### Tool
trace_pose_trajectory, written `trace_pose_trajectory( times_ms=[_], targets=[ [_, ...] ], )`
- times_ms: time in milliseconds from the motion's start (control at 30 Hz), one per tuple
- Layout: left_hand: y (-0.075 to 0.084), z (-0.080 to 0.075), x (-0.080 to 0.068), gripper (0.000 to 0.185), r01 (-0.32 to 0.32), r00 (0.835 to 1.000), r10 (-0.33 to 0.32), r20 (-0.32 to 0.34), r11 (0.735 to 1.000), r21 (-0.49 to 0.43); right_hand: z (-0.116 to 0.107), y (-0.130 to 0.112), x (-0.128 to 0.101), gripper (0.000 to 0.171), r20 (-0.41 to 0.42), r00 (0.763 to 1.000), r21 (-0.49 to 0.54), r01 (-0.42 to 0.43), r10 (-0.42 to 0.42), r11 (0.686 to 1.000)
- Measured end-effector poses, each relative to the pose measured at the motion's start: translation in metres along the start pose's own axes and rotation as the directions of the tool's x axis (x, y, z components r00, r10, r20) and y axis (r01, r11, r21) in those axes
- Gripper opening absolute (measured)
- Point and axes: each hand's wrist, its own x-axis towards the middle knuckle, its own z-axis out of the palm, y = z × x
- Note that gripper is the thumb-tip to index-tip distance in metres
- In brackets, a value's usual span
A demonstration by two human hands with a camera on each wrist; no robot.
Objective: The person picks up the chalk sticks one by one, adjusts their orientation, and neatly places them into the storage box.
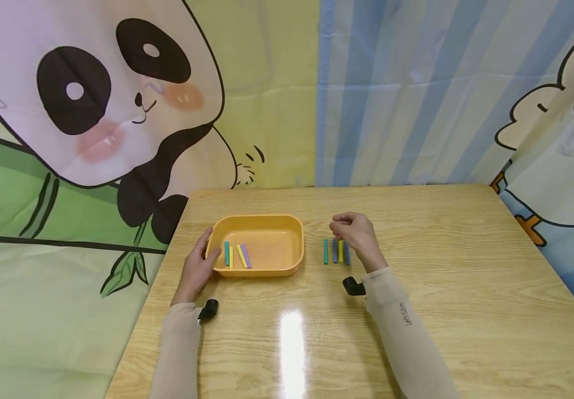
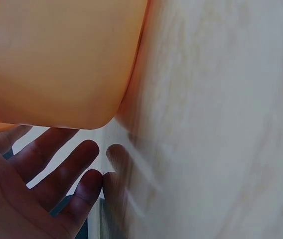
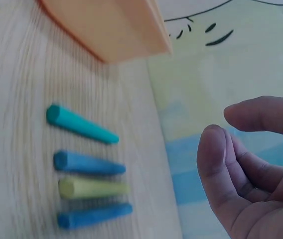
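Note:
An orange tray [image 1: 267, 218] sits on the wooden table, left of centre. Inside it, toward the left, lie a teal stick [image 1: 226, 252], two yellow sticks [image 1: 241, 255] and a purple stick [image 1: 246, 256]. My left hand [image 1: 198, 265] touches the tray's left side [image 2: 57, 59] with straight, spread fingers [image 2: 57, 169]. To the right of the tray lie a teal stick [image 3: 81, 124], a blue stick [image 3: 89, 163], a yellow stick [image 3: 94, 188] and another blue stick [image 3: 94, 216]. My right hand [image 1: 354, 231] hovers just above them, its fingers [image 3: 221, 164] loosely curled and holding nothing.
The wooden table [image 1: 441, 266] runs well to the right and toward me. A cartoon cloth backdrop [image 1: 117, 111] hangs close behind its far edge and along both sides. Small black cameras [image 1: 208, 310] sit on both wrists.

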Motion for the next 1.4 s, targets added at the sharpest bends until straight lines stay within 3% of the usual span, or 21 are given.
trace_pose_trajectory(
  times_ms=[467,600,867,1400],
  targets=[
    [0.0,0.0,-0.001,0.064,-0.02,1.0,0.02,0.007,1.0,0.005,-0.023,0.029,-0.004,0.04,-0.064,0.995,-0.049,-0.081,0.078,0.996],
    [0.0,0.0,-0.002,0.064,-0.014,1.0,0.014,0.003,1.0,-0.006,-0.026,0.039,-0.005,0.04,-0.086,0.992,-0.105,-0.105,0.096,0.989],
    [0.001,0.0,-0.003,0.065,-0.013,1.0,0.013,-0.002,1.0,-0.006,-0.024,0.056,-0.004,0.031,-0.106,0.989,-0.246,-0.122,0.099,0.961],
    [0.002,0.001,-0.003,0.064,-0.001,1.0,0.001,-0.009,1.0,-0.002,-0.012,0.063,-0.005,0.027,-0.11,0.992,-0.352,-0.103,0.068,0.93]
  ],
)
